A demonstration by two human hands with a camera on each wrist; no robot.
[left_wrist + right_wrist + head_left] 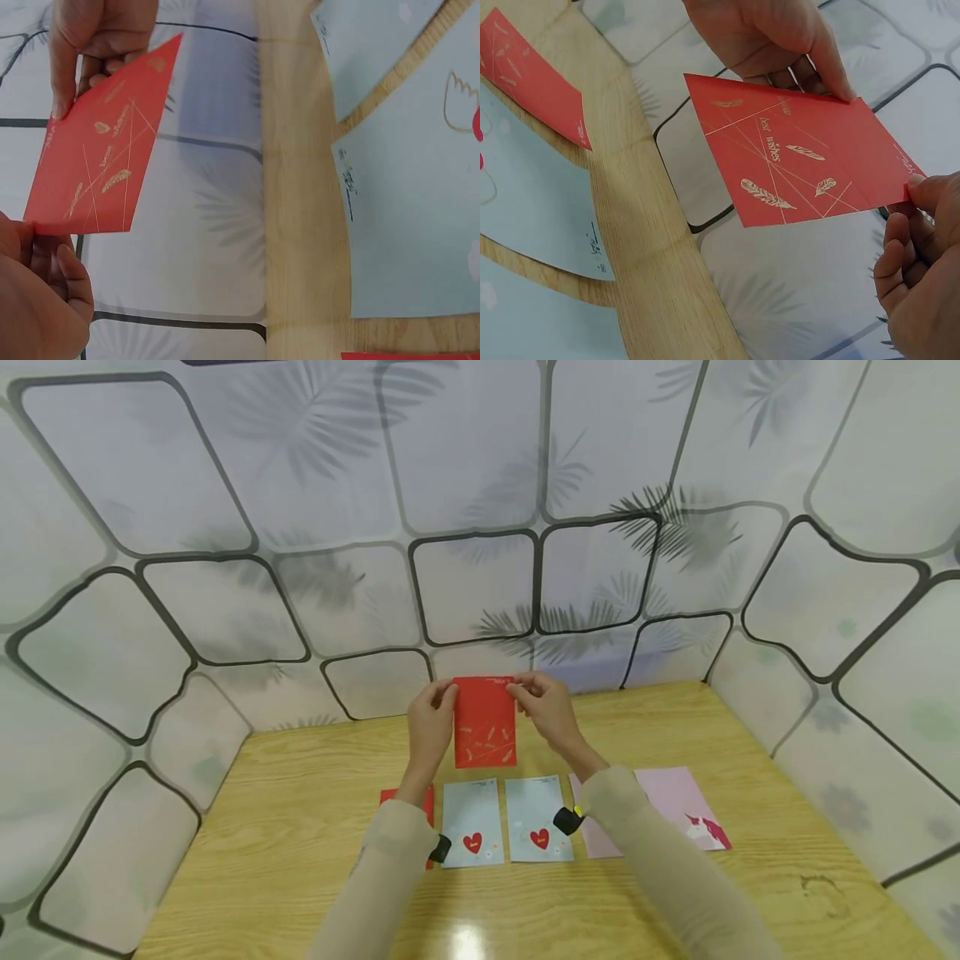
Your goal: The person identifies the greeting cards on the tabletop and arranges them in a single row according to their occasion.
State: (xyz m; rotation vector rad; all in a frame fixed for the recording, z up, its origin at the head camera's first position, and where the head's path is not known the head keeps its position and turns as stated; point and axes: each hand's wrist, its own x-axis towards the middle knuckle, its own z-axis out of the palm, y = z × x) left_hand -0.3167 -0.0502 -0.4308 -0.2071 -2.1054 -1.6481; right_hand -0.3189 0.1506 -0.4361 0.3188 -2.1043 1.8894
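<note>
Both hands hold up a red card [485, 722] above the far part of the table. It carries gold feathers, thin gold lines and the words "best wishes", plain to read in the right wrist view. My left hand [431, 722] pinches its upper left corner between thumb and fingers. At the upper right corner, the thumb and fingers of my right hand [550, 710] grip the edge. Below lies a row of cards: another red card [532, 75], partly behind the left forearm in the head view, and two light blue cards [471, 806] with red hearts.
Two pink cards continue the row to the right; the outer pink card [667, 793] bears a unicorn, and the right sleeve covers part of the other. The wooden table [300, 843] meets a patterned cloth wall [480, 585] at the back and sides.
</note>
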